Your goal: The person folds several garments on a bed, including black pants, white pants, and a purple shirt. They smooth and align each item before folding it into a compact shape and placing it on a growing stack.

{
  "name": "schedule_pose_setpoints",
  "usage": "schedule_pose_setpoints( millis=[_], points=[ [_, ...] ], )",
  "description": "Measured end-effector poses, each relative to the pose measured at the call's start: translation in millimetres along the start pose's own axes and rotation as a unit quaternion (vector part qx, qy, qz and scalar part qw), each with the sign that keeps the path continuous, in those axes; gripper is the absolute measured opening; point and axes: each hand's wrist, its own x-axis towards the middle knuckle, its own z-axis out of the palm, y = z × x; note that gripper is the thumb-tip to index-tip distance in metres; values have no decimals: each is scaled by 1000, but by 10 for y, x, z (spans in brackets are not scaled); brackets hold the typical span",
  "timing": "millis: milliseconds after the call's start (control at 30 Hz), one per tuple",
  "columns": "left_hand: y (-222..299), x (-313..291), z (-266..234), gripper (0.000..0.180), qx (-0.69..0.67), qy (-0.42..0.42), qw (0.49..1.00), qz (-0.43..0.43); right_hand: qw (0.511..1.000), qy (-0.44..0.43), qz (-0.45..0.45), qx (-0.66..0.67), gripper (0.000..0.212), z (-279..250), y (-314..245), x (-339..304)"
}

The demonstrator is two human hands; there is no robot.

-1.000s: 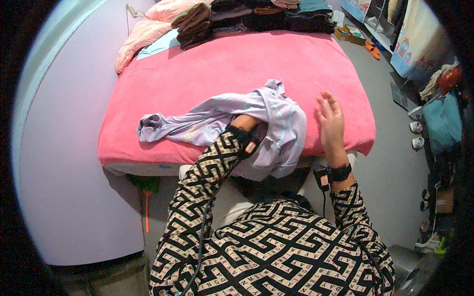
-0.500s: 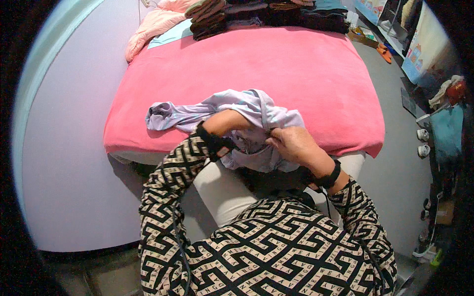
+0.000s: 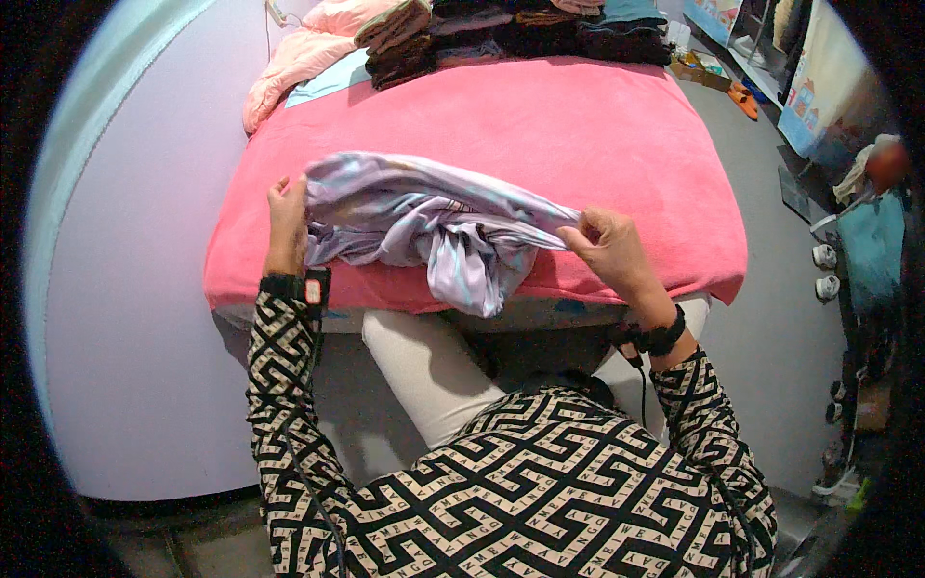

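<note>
A pale lilac garment (image 3: 414, 197) with light blue patches is stretched in a loose band over the near part of the bed. Its exact kind cannot be made out among the folds. My left hand (image 3: 286, 223) grips it at the left end, fingers pointing away from me. At the opposite end my right hand (image 3: 612, 255) pinches a narrow, taut corner between thumb and fingers. The middle of the cloth sags and bunches, with one fold hanging down near the bed's front edge. Black bands are on both my wrists.
A pink cover (image 3: 482, 106) lies over the bed. Stacks of folded dark clothes (image 3: 520, 34) stand along its far edge, beside a peach quilt (image 3: 299, 67). A pale wall (image 3: 135, 289) rises on the left. Orange slippers (image 3: 743, 99) and white shoes (image 3: 826, 272) are on the right-hand floor.
My left hand has come out from within the garment and moved left to its end. My right hand has shifted slightly right, and the cloth between them is now spread wider.
</note>
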Motion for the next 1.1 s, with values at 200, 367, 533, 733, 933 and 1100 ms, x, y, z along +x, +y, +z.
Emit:
schedule_pose_setpoints(
  millis=[200, 367, 533, 733, 933, 1100],
  points=[
    [-228, -796, 391, 44, 102, -295, 930, 193, 982, -47, 59, 172, 12, 56, -66, 7],
    [191, -1826, 1128, 60, 77, -506, 821, 252, 921, -78, 34, 381, 14, 71, -317, 147],
    [436, -1835, 1310, 44, 244, -539, 769, 241, 894, 6, -5, 449, 18, 11, -503, 302],
    [399, -1586, 1108, 26, 68, -420, 890, 165, 895, 34, 127, 427, 25, 56, -144, 71],
    [557, -1482, 1127, 29, 9, -484, 873, 63, 897, -292, 245, 224, 63, 733, 44, -508],
    [806, -1934, 1192, 35, 197, -541, 806, 140, 733, -281, 299, 542, 56, 1004, -73, -402]
  ],
)
